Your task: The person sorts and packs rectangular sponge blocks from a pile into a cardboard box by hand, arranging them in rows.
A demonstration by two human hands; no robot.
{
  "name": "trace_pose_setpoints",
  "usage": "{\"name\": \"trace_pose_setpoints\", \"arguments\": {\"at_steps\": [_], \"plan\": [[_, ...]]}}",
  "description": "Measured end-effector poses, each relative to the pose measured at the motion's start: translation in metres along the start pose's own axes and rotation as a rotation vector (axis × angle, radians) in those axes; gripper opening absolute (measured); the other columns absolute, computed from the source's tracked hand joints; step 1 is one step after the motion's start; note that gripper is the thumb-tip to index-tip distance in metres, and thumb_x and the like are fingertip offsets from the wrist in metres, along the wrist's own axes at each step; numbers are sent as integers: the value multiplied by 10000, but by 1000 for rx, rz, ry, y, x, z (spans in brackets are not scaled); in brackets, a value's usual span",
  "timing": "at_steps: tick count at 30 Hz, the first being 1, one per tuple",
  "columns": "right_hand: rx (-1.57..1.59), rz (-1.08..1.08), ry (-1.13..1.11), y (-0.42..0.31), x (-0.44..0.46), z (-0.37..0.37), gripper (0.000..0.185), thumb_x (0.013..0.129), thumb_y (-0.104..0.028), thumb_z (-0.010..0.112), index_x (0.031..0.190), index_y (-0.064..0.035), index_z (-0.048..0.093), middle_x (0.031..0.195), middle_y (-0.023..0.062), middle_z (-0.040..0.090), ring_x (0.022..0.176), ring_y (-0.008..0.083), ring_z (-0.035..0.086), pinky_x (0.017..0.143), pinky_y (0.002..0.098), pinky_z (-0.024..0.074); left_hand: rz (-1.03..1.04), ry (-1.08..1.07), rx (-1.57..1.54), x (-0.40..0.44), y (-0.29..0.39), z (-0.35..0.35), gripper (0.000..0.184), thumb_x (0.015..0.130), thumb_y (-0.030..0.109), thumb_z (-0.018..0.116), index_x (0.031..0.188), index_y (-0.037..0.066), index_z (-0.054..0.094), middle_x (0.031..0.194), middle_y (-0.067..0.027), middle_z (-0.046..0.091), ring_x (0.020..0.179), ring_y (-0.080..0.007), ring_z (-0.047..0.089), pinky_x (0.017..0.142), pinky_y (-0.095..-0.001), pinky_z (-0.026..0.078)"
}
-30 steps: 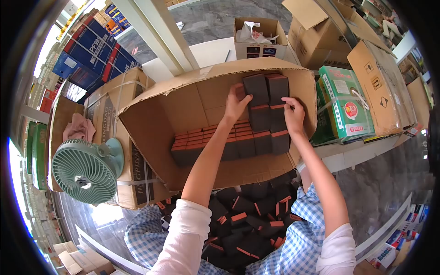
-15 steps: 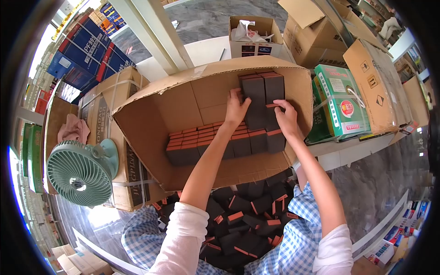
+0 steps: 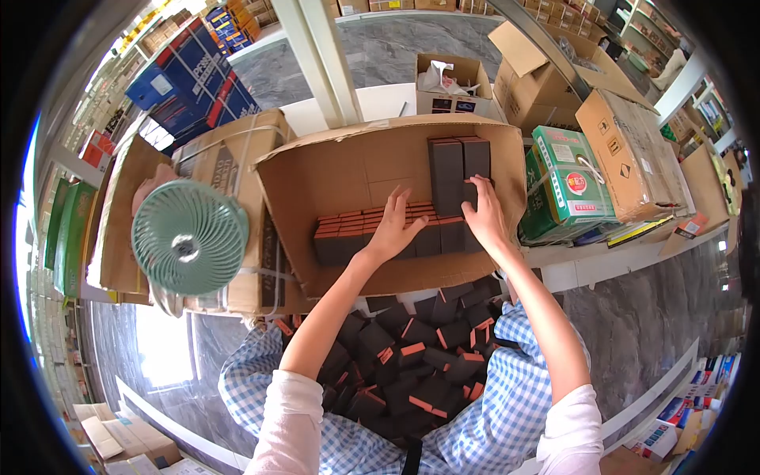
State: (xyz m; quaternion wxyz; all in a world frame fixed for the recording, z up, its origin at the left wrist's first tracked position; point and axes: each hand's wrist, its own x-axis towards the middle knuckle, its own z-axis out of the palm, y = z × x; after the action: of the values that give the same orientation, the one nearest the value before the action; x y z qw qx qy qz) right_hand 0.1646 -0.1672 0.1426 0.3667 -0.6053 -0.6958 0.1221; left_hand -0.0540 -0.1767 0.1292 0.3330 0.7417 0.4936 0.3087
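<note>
A large open carton (image 3: pixel 356 162) holds rows of small black boxes (image 3: pixel 340 247) with orange edges, and taller black stacks (image 3: pixel 447 168) at its right side. My left hand (image 3: pixel 393 227) hovers over the rows, fingers spread, holding nothing. My right hand (image 3: pixel 485 215) is at the lower part of the right stack, fingers apart and fingertips touching or close to a black box. Many loose black and orange boxes (image 3: pixel 412 348) lie in a heap below the carton, between the legs in blue checked cloth.
A green fan (image 3: pixel 190 237) stands at the left by a strapped carton (image 3: pixel 237 158). Green boxes (image 3: pixel 574 174) and brown cartons (image 3: pixel 633 154) are at the right. A white post (image 3: pixel 321 63) rises behind the carton, with a small open box (image 3: pixel 451 83) nearby.
My left hand has come away from the tall stack, moving left and down with its fingers spreading. My right hand remains near the stack. The whole view has shifted.
</note>
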Motion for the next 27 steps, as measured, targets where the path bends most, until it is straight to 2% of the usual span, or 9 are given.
{"name": "trace_pose_setpoints", "arguments": {"at_steps": [1, 3, 5, 11, 15, 17, 22, 25, 27], "plan": [[-8, -29, -7, -9, -9, -2, 465, 789, -43, 588, 1223, 31, 438, 1311, 219, 444, 1140, 398, 503, 938, 419, 458, -41, -16, -1, -15, 9, -7, 638, 911, 328, 571, 1374, -2, 280, 1426, -229, 245, 1321, -381, 301, 1058, -404, 335], [149, 87, -104, -29, -29, -6, 497, 792, -60, 597, 1247, 37, 421, 1291, 241, 450, 1132, 398, 510, 959, 425, 445, -4, 17, 37, -40, 14, -16, 640, 913, 339, 567, 1377, 3, 282, 1419, -225, 262, 1321, -378, 306, 1060, -403, 329], [75, -23, -53, -35, -64, 5, 489, 798, -70, 591, 1240, 47, 421, 1273, 255, 457, 1124, 400, 516, 959, 423, 444, 23, 45, 68, -70, 20, -24, 642, 915, 349, 564, 1380, 8, 285, 1412, -222, 280, 1321, -374, 310, 1062, -402, 323], [226, 202, -376, -69, -174, 33, 512, 781, -98, 609, 1242, 25, 423, 1292, 259, 430, 1191, 419, 448, 994, 426, 395, -31, 5, -38, -165, 20, -28, 610, 924, 352, 553, 1368, 8, 316, 1342, -222, 375, 1269, -366, 382, 1027, -389, 345], [288, 234, -435, -45, -231, 55, 510, 782, -153, 634, 1222, 23, 445, 1218, 269, 494, 1140, 435, 481, 950, 428, 424, -103, -80, -1, -215, 28, -38, 562, 926, 338, 553, 1335, 8, 355, 1301, -199, 407, 1237, -362, 408, 1001, -390, 368], [224, 265, -490, -41, -248, 56, 496, 785, -161, 637, 1208, 22, 455, 1208, 268, 499, 1117, 429, 499, 932, 433, 435, -39, -67, 42, -231, 21, -38, 517, 927, 319, 551, 1313, 18, 384, 1287, -186, 419, 1209, -353, 435, 972, -394, 394], [178, 177, -756, -47, -275, 59, 428, 803, -217, 642, 1172, -38, 521, 1140, 226, 565, 1093, 391, 530, 918, 423, 450, -202, -67, -21, -272, 11, -27, 431, 917, 267, 569, 1258, 28, 456, 1182, -175, 509, 1115, -345, 508, 927, -385, 425], [110, 171, -934, -52, -293, 61, 384, 807, -179, 645, 1131, 7, 556, 1133, 198, 584, 1078, 333, 565, 890, 374, 463, -282, -44, -65, -295, -3, -1, 388, 912, 249, 575, 1218, 25, 490, 1150, -179, 527, 1104, -349, 513, 909, -375, 433], [77, 181, -981, -52, -304, 61, 401, 801, -200, 654, 1136, 2, 562, 1142, 193, 582, 1092, 329, 557, 909, 382, 458, -234, -51, -51, -305, -11, 15, 363, 910, 237, 574, 1197, 26, 501, 1135, -178, 529, 1084, -350, 519, 894, -381, 440]]}}
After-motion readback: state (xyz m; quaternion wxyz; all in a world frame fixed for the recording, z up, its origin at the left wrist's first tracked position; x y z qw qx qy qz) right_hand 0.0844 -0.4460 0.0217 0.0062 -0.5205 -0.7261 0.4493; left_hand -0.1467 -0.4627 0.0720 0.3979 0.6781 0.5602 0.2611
